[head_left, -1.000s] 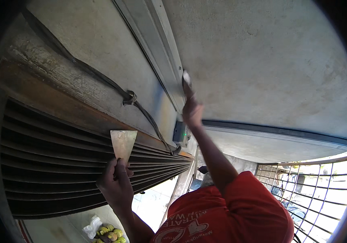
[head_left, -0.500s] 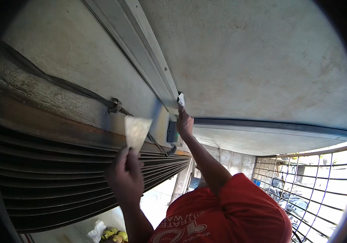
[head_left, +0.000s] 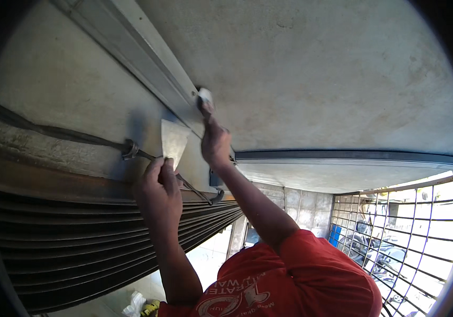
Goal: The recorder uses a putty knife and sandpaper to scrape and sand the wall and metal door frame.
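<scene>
My left hand (head_left: 157, 193) pinches the narrow end of a pale, flat, wedge-shaped scraper (head_left: 174, 140) between thumb and fingers, its wide edge pointing up. Farther up and to the right, my right hand (head_left: 217, 142) is closed around a small putty knife (head_left: 205, 97) with white on its blade, slightly blurred. This blade is at the edge where the grey metal beam (head_left: 149, 58) meets the flat ceiling panel (head_left: 316, 68). The knife's handle is mostly hidden by my fingers.
A dark cable (head_left: 73, 132) runs along the wall at left, through a clamp (head_left: 129, 149). Below it lies a dark slatted shutter (head_left: 94, 232). A grey trim bar (head_left: 342, 158) crosses at right, above a metal grille (head_left: 401, 238). Yellow-green objects (head_left: 150, 307) and a white bag (head_left: 135, 305) sit far below.
My right hand has moved up and left along the beam's edge with the putty knife. My left hand has risen with the wedge-shaped scraper. The view has shifted a little.
</scene>
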Demonstrator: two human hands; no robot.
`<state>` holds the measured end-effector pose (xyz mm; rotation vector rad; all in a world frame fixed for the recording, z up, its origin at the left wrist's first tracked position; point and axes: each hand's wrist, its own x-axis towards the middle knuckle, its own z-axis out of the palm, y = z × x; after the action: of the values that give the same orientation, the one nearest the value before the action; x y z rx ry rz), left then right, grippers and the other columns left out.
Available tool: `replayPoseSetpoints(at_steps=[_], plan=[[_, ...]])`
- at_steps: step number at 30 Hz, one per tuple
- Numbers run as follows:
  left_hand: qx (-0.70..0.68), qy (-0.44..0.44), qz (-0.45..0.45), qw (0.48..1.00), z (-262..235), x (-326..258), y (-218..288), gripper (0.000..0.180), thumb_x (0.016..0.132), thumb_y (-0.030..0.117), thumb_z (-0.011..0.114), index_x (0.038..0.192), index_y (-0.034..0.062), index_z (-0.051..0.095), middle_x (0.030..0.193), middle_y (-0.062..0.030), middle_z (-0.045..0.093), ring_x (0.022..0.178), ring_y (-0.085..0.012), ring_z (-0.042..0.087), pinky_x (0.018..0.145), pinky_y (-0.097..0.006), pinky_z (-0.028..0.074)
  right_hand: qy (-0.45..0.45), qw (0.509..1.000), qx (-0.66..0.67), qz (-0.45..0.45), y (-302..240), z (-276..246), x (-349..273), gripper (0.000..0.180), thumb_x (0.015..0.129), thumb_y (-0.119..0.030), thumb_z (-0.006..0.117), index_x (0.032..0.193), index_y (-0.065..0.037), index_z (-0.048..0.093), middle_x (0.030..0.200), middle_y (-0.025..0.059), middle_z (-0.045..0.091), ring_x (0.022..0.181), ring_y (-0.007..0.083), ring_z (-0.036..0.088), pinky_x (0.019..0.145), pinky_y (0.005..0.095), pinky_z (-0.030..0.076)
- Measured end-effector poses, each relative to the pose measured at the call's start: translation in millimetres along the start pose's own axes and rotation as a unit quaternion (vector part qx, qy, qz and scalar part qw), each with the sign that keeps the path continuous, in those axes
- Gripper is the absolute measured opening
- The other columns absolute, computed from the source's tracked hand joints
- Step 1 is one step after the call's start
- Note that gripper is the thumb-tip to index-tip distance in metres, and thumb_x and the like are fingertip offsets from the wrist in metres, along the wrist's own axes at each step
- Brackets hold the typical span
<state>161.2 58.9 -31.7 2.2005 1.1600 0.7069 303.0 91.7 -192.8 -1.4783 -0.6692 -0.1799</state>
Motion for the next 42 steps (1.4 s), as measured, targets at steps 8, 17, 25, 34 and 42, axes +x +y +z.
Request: replayPoseSetpoints(at_steps=[8,17,25,34,42], plan=[[-0.060,0.020,-0.019,0.998,11,3,-2,0.030,0.100,0.024,0.057,0.106,-0.0040,0.067,0.079,-0.0093,0.070,0.060,-0.0126,0.064,0.055,-0.027,0.049,-0.044,0.979,-0.021,0.196,56,-3,-35,0.056,0.085,0.012,0.038,0.137,-0.006,0.050,0.138,0.0240,0.052,0.127,0.0381,0.053,0.104,0.0423,0.046],[0.017,-0.002,-0.004,1.000,34,18,-10,0.030,0.099,0.023,0.056,0.092,-0.0039,0.066,0.069,-0.0155,0.066,0.060,-0.0229,0.068,0.057,-0.034,0.053,-0.019,0.993,-0.041,0.113,56,-10,-22,0.061,0.082,0.011,0.041,0.141,-0.001,0.048,0.138,0.0251,0.053,0.130,0.0384,0.050,0.106,0.0426,0.044],[-0.101,-0.093,-0.175,0.975,40,2,-53,0.042,0.105,0.032,0.044,0.094,-0.0037,0.062,0.073,-0.0107,0.064,0.059,-0.0176,0.062,0.052,-0.031,0.048,0.012,0.975,0.070,-0.208,-118,-27,102,0.050,0.086,0.008,0.045,0.135,-0.002,0.052,0.128,0.0283,0.057,0.108,0.0452,0.061,0.088,0.0484,0.053],[-0.435,-0.067,-0.267,0.858,38,-60,-65,0.028,0.106,0.029,0.041,0.092,0.0093,0.055,0.072,0.0003,0.048,0.057,-0.0090,0.042,0.046,-0.024,0.032,0.055,0.973,-0.028,-0.224,-89,-9,98,0.047,0.084,0.008,0.049,0.128,-0.004,0.059,0.129,0.0225,0.060,0.104,0.0393,0.066,0.081,0.0438,0.057],[-0.484,-0.074,-0.262,0.832,71,-53,-46,0.032,0.105,0.030,0.044,0.093,0.0042,0.057,0.075,-0.0018,0.051,0.064,-0.0116,0.047,0.058,-0.023,0.039,0.076,0.967,0.001,-0.243,-93,-10,104,0.044,0.085,0.008,0.048,0.125,-0.004,0.060,0.128,0.0193,0.061,0.105,0.0385,0.065,0.081,0.0426,0.057]])
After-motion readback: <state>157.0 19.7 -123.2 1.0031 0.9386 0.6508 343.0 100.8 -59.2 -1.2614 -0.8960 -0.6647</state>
